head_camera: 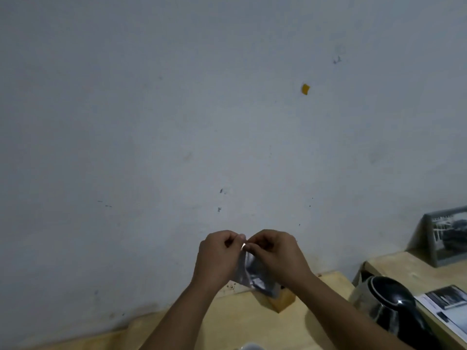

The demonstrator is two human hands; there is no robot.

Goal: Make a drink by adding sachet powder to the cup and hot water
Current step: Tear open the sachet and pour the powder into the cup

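A silvery sachet point(249, 272) hangs between both hands in front of the wall, above the wooden table point(227, 322). My left hand point(217, 256) pinches its top edge from the left. My right hand point(275, 253) pinches the same edge from the right, the fingertips almost touching. A black and steel kettle point(386, 304) stands at the lower right, partly behind my right forearm. A pale rounded rim point(250, 346), possibly the cup, just shows at the bottom edge.
The grey-white wall point(177, 122) fills most of the view, with a small yellow scrap point(305, 89) stuck on it. A desk calendar point(447, 236) stands at the far right. Printed papers point(447, 306) lie beside the kettle. A small wooden block point(281, 300) sits below the sachet.
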